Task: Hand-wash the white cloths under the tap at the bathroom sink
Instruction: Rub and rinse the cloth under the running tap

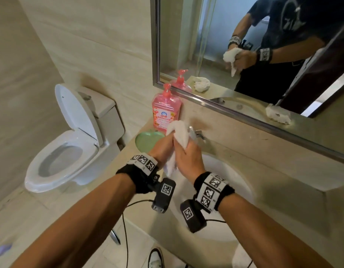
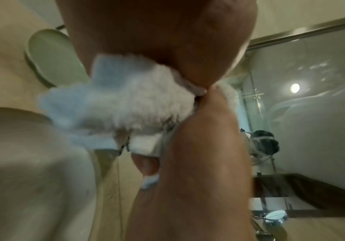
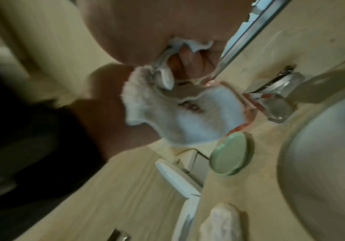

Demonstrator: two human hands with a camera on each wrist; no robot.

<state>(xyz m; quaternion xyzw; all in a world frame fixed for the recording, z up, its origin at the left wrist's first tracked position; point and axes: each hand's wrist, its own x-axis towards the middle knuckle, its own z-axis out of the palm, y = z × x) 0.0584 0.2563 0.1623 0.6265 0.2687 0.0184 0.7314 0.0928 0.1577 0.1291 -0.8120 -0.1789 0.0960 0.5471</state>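
Observation:
Both hands hold one white terry cloth (image 1: 179,132) bunched together above the left rim of the sink (image 1: 231,171). My left hand (image 1: 164,145) grips its left side, and my right hand (image 1: 186,153) is curled round its right side. A tail of the cloth hangs down between my wrists. The chrome tap (image 1: 198,134) sits just behind the cloth. From the left wrist, the cloth (image 2: 115,104) bulges out between my two palms. From the right wrist, the cloth (image 3: 188,119) shows dark lettering, with the tap (image 3: 276,99) beside it.
A pink pump bottle (image 1: 166,111) and a green dish (image 1: 148,140) stand on the counter left of the tap. The open toilet (image 1: 70,144) is at the left. The mirror (image 1: 264,55) reflects two more white cloths lying on the counter. Another crumpled cloth (image 3: 219,223) lies near the basin.

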